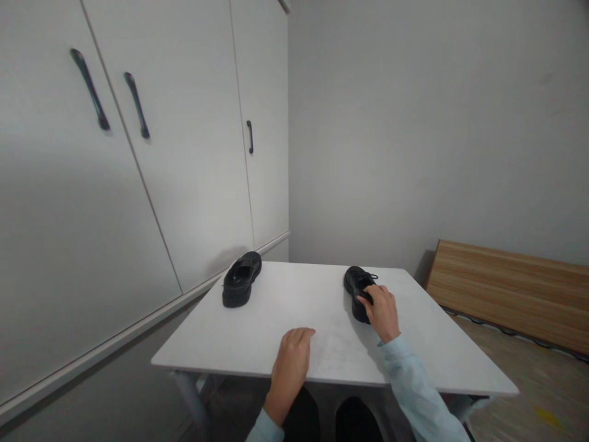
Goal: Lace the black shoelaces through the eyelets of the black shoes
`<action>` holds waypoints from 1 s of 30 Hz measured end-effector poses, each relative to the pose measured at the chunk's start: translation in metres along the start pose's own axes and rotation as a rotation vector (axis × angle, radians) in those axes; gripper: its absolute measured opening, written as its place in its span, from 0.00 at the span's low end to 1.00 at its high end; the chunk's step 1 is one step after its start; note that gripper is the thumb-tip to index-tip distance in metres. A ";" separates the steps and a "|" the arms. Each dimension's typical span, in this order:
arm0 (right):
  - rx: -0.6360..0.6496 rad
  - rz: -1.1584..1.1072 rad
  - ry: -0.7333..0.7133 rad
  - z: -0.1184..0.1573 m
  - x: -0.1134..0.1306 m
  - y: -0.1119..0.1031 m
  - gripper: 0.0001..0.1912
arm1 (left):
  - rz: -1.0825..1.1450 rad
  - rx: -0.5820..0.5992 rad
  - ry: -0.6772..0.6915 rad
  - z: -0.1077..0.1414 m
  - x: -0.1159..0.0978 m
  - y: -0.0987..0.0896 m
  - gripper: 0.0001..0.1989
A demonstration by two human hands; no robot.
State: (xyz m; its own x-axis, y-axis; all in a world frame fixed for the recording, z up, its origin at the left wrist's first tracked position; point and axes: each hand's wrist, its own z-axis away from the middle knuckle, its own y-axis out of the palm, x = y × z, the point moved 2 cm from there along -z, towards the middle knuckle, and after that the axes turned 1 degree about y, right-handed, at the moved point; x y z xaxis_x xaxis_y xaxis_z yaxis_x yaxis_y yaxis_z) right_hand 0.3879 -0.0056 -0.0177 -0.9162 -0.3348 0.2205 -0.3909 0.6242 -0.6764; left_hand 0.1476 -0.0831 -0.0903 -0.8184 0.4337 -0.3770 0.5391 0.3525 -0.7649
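Observation:
Two black shoes stand apart on a white table. One black shoe (242,279) is at the table's far left corner, its toe toward the wall, with no hand on it. The other, a black lace-up shoe (356,282), is at the back right. My right hand (381,309) grips that shoe near its heel opening, thumb and fingers closed on its rim. My left hand (292,361) is over the table's front edge, nearest to bare tabletop, touching neither shoe; its fingers are pressed together, and its palm side is hidden.
The white table (294,307) has its front edge close to me. White cabinet doors (193,153) with dark handles rise along the left. A wooden panel (506,288) leans at the wall on the right. My knees show below the table.

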 end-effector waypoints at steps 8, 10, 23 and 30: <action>-0.019 0.112 0.058 -0.015 -0.065 0.002 0.06 | 0.011 0.011 -0.009 0.000 0.001 0.001 0.19; -0.032 0.124 0.069 -0.014 -0.080 0.002 0.06 | 0.011 0.015 -0.013 0.000 0.000 0.001 0.18; 0.094 0.288 0.160 0.001 -0.107 0.003 0.06 | 0.013 0.039 -0.011 -0.001 -0.002 -0.001 0.18; 0.315 0.429 0.289 -0.013 -0.090 -0.013 0.08 | -0.010 0.063 0.003 -0.002 -0.004 -0.003 0.16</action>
State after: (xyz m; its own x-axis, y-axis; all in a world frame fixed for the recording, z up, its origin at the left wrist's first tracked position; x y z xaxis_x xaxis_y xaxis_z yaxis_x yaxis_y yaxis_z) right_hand 0.4739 0.0256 -0.0190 -0.9904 0.1336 0.0342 0.0235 0.4072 -0.9130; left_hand 0.1498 -0.0838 -0.0857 -0.8232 0.4326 -0.3676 0.5171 0.3044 -0.7999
